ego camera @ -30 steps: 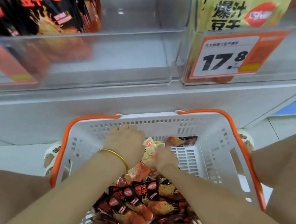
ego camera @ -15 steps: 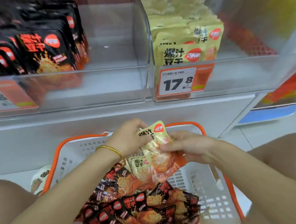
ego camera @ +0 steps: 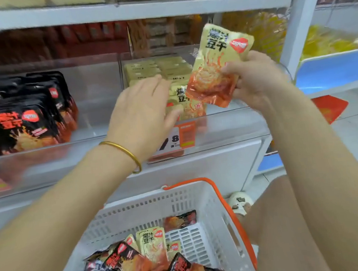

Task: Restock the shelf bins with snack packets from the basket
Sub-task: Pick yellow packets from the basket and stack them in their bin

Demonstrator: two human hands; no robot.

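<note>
My right hand (ego camera: 256,78) grips a yellow snack packet (ego camera: 217,65) by its lower right corner and holds it tilted in front of the clear shelf bin (ego camera: 228,125). In that bin stands a row of yellow packets (ego camera: 158,71). My left hand (ego camera: 142,115), with a gold bangle on the wrist, has its fingers spread against the front of that row and holds nothing. Below, the white basket (ego camera: 180,201) with orange handles contains several black packets (ego camera: 132,268) and a few yellow ones (ego camera: 151,242).
The clear bin to the left holds rows of black packets (ego camera: 27,111), with free room on its right side. An orange price tag (ego camera: 178,137) hangs on the yellow bin's front. A white shelf upright (ego camera: 300,16) and a blue bin (ego camera: 332,68) stand at the right.
Both hands rose from the basket to the shelf. The right hand carried the yellow packet up. The left hand let go of it and went to the row of yellow packets.
</note>
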